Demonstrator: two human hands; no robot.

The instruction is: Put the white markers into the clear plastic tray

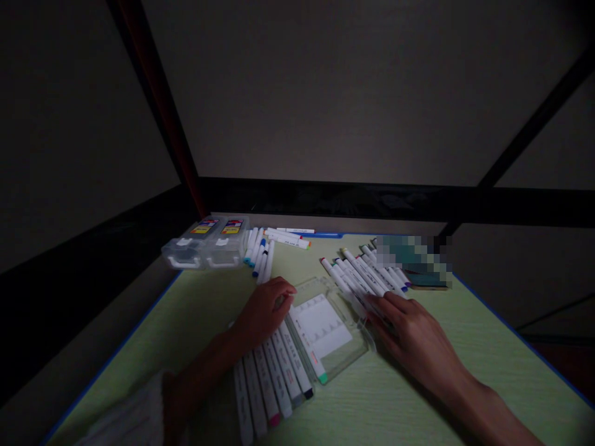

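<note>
My left hand (264, 313) is closed, fingers curled in, over the upper left part of a clear plastic marker case (360, 356). What its fingers hold, if anything, is hidden. The case lies open, with a white paper insert (332, 337) and one green-tipped marker (309, 347) in its right half. Several white markers (274, 378) lie side by side below my left hand, some with pink or black ends. My right hand (409, 328) reaches to the near end of a pile of white markers (357, 272), fingers closed around a marker there; its fingertips are partly hidden.
Two clear closed cases (225, 251) with coloured labels stand at the back left. Beside them lie loose markers (260, 251), and others (288, 237) along the table's back edge. A partly blurred-out greenish object (425, 279) lies at the right. The green table (176, 347) has blue edging.
</note>
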